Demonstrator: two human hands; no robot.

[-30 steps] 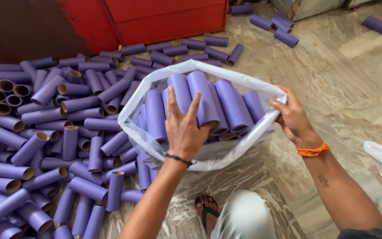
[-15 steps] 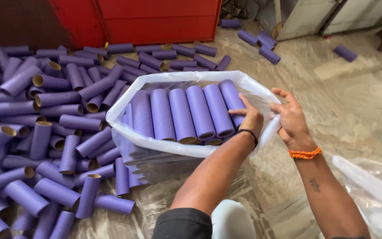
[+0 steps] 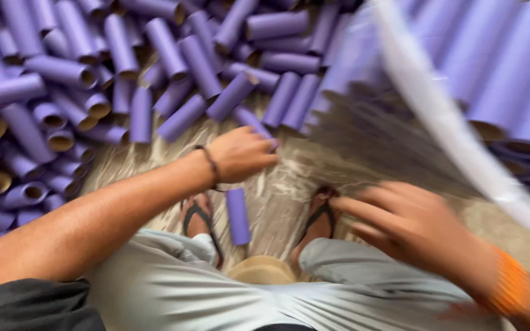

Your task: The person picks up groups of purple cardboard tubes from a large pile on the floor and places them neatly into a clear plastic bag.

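The left hand (image 3: 240, 153) reaches out to the near edge of a heap of purple tubes (image 3: 93, 79) that covers the floor (image 3: 277, 190) from nine o'clock round to twelve. Its grip is closed over the near end of one tube (image 3: 254, 120), which runs up and away toward eleven o'clock; the fingers curl down over it and hide how tightly they hold. A dark band (image 3: 211, 164) sits on that wrist.

The right hand (image 3: 412, 224) hangs at four o'clock, blurred, its fingers spread apart and pointing toward nine o'clock, touching nothing that can be made out. An orange band (image 3: 510, 282) circles its wrist.

A single short tube (image 3: 237, 214) lies on the floor between the person's two sandalled feet (image 3: 199, 214), just below the left hand and apart from the heap.

At one to three o'clock a clear plastic bag (image 3: 449, 129) with a white rolled rim holds more purple tubes (image 3: 498, 55), standing side by side; it is badly blurred. Grey trouser knees (image 3: 173, 276) fill the bottom at six o'clock.
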